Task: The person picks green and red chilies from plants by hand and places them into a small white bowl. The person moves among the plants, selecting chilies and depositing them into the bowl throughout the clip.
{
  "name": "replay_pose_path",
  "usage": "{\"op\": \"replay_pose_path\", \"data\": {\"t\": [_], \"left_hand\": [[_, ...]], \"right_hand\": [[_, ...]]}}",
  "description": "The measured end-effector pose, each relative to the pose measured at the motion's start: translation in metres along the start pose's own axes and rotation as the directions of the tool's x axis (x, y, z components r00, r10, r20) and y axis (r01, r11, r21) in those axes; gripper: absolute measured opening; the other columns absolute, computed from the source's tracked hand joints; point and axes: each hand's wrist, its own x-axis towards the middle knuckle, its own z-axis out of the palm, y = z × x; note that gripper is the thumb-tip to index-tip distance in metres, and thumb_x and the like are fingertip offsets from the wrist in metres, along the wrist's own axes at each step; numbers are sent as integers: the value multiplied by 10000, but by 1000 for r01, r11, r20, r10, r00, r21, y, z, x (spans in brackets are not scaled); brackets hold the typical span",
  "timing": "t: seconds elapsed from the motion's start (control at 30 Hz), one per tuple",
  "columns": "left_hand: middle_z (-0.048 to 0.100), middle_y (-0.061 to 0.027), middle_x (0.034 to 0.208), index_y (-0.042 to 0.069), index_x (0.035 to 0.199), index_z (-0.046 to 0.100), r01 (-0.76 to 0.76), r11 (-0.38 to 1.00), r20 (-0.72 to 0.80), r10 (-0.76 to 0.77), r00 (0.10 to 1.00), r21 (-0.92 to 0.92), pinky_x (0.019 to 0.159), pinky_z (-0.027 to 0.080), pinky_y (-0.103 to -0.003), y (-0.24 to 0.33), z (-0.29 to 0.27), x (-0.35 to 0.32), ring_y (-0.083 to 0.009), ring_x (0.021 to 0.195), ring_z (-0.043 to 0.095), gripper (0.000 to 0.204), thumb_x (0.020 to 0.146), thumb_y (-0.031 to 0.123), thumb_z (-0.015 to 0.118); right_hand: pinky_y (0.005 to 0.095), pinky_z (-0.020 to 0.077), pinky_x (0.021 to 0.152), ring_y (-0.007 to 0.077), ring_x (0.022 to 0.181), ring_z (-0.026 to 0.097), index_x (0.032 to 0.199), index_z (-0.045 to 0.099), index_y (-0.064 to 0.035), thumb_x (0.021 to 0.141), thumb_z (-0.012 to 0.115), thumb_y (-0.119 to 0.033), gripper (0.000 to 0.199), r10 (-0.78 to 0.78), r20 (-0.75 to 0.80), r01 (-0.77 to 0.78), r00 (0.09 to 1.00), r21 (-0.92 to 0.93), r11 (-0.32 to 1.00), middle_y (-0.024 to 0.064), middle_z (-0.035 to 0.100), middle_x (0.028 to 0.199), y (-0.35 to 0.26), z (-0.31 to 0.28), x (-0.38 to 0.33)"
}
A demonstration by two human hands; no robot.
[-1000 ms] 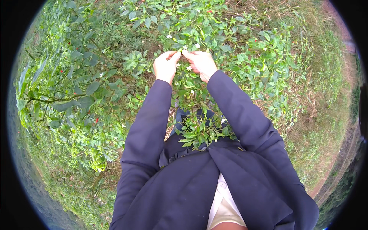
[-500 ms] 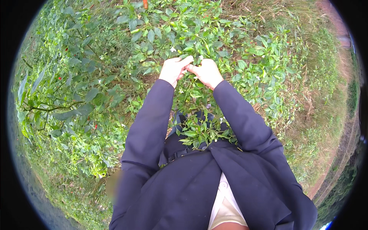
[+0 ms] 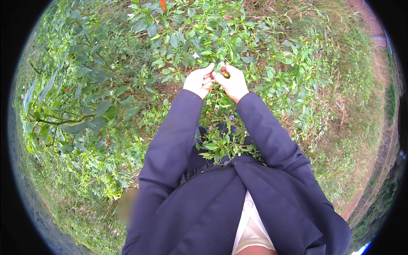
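Both my hands meet over a leafy chili plant (image 3: pixel 219 104) with white flowers, fingertips almost touching. My left hand (image 3: pixel 198 80) is closed, thumb and forefinger pinched at a leafy shoot; what lies in its curled fingers is hidden. In the curl of my right hand (image 3: pixel 233 83), between thumb and forefinger, a small green chili pepper (image 3: pixel 227 75) shows. A white flower (image 3: pixel 222 63) stands just beyond the fingertips. Farther off, another green chili (image 3: pixel 155 37) and an orange-red chili (image 3: pixel 163 5) hang among the leaves.
Dense chili plants with a few red fruits spread to my left, with a thick branch (image 3: pixel 63 122) reaching in. A leafy sprig (image 3: pixel 229 146) stands against my waist. Dry grass (image 3: pixel 340 114) and a reddish dirt path (image 3: pixel 378 63) lie to the right.
My left hand has shifted slightly right and down, and my right hand has turned a little. The green chili pepper in its fingers now shows. The view has shifted slightly.
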Motion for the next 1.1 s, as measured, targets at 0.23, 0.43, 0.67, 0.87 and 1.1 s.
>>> {"op": "replay_pose_path", "data": {"t": [0.23, 0.43, 0.67, 0.87, 1.1], "left_hand": [[326, 51, 546, 130, 682, 401, -32, 999, -11, 32, 999, -40, 362, 197, -215, 3, -6, -6, -57, 397, 251, 271, 857, 165, 604], [365, 32, 584, 62, 770, 474, -41, 997, -16, 42, 999, 62, 397, 257, -201, -1, -9, -3, -59, 434, 284, 196, 880, 190, 575], [431, 22, 598, 86, 749, 496, -111, 993, -131, 116, 985, 44, 411, 284, -222, -1, -10, 3, -79, 449, 338, 175, 857, 180, 597], [571, -43, 711, 31, 790, 542, -249, 884, -227, 357, 906, 395, 463, 373, -258, -13, -4, 0, -105, 538, 482, 63, 824, 83, 551], [538, -25, 662, 18, 834, 560, -269, 900, -262, 367, 893, 343, 445, 334, -249, -22, 7, -2, -88, 523, 456, 58, 831, 38, 506]], "right_hand": [[194, 197, 368, 41, 410, 255, 905, 477, -52, 947, 419, -241, 202, 293, 584, -653, 757, 698, 295, -56, 300, 569, 7, -10, 3], [200, 189, 375, 34, 409, 251, 845, 497, -60, 908, 495, -163, 121, 328, 508, -600, 797, 604, 524, -63, 329, 577, 10, -6, 2], [197, 256, 456, 36, 505, 351, 863, 639, 24, 805, 626, -104, 141, 101, -18, -86, 995, 398, 913, -31, 485, 649, -22, 7, -15], [177, 237, 383, 69, 477, 353, 875, 519, -4, 876, 466, -203, 206, 85, 485, -466, 870, 754, 463, 15, 489, 697, -42, -7, -6], [355, 485, 623, 260, 729, 620, 970, 623, -112, 833, 535, -242, 208, -380, 101, 329, 920, -724, 606, 95, 625, 783, -38, 20, 14]]}}
